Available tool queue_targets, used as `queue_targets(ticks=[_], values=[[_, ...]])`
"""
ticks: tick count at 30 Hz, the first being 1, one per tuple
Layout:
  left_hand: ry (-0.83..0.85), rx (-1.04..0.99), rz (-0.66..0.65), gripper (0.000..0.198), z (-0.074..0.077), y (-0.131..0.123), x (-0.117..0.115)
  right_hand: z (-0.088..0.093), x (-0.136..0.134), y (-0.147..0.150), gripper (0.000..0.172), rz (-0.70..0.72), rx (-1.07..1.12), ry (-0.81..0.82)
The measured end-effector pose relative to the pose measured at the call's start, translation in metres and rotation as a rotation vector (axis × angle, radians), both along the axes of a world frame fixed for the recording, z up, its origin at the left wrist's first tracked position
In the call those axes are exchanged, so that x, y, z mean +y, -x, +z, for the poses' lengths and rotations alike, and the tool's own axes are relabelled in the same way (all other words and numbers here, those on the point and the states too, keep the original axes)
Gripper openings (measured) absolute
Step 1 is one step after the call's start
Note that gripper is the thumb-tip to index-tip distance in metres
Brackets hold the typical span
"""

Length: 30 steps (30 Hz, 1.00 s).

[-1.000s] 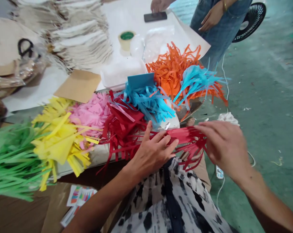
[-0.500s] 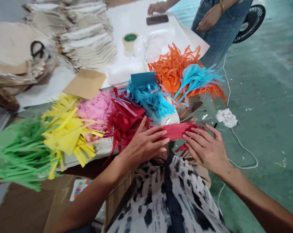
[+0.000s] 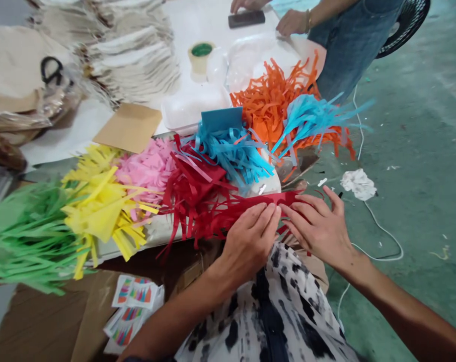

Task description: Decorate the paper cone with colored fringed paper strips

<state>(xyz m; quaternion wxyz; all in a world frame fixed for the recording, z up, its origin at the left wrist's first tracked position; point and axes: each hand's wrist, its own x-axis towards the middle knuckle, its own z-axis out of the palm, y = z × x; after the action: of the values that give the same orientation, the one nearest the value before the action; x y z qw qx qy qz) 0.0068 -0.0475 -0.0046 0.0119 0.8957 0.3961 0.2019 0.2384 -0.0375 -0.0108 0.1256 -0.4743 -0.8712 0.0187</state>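
In the head view, a red fringed paper strip (image 3: 263,200) lies across the lower centre, under the left hand (image 3: 248,241) and right hand (image 3: 314,226). Both sets of fingers (image 3: 260,213) rest on it, though any actual grip is hidden. Fringed yellow paper (image 3: 99,206) and orange paper (image 3: 269,105) heap on the white-covered counter (image 3: 80,136); a white cable (image 3: 379,232) crosses the green concrete floor (image 3: 420,151) at right.

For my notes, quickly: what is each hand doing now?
Left hand: closed, holding the red fringed paper pressed down.
Right hand: open, fingers spread at the paper's edge.
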Motion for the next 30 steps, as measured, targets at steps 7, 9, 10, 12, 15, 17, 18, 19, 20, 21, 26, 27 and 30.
queue_targets(ticks=[7,9,10,12,15,17,18,19,20,21,26,27,30], values=[[0.133,-0.202,0.101,0.027,-0.020,0.007,0.012,0.000,0.016,-0.010,0.026,0.067,0.108,0.049],[0.155,-0.231,0.130,0.022,-0.015,0.008,0.017,0.000,0.022,-0.007,0.022,0.063,0.112,0.067],[0.159,-0.235,0.139,0.019,-0.012,0.007,0.019,0.001,0.025,-0.005,0.020,0.067,0.107,0.074],[0.154,-0.233,0.145,0.016,-0.008,0.006,0.024,0.001,0.029,-0.002,0.018,0.078,0.096,0.074],[0.158,-0.206,0.150,0.016,-0.004,0.009,0.028,0.001,0.033,-0.002,0.018,0.065,0.126,0.087],[0.192,-0.167,0.175,0.015,0.000,0.016,0.031,0.002,0.036,-0.003,0.019,0.023,0.151,0.116],[0.211,-0.144,0.202,0.015,0.002,0.021,0.031,0.003,0.037,-0.004,0.020,0.003,0.152,0.131],[0.230,-0.119,0.235,0.016,0.004,0.025,0.032,0.004,0.039,-0.004,0.021,-0.016,0.144,0.144],[0.248,-0.097,0.270,0.018,0.006,0.029,0.033,0.005,0.040,-0.003,0.022,-0.032,0.130,0.155],[0.265,-0.080,0.301,0.020,0.008,0.032,0.034,0.006,0.041,-0.002,0.023,-0.047,0.112,0.165],[0.314,-0.049,0.371,0.017,0.009,0.036,0.038,0.008,0.047,0.009,0.028,-0.114,-0.028,0.174],[0.313,-0.044,0.376,0.015,0.008,0.035,0.039,0.008,0.048,0.011,0.030,-0.122,-0.049,0.172],[0.297,-0.036,0.382,0.014,0.005,0.033,0.042,0.007,0.051,0.014,0.032,-0.134,-0.076,0.162]])
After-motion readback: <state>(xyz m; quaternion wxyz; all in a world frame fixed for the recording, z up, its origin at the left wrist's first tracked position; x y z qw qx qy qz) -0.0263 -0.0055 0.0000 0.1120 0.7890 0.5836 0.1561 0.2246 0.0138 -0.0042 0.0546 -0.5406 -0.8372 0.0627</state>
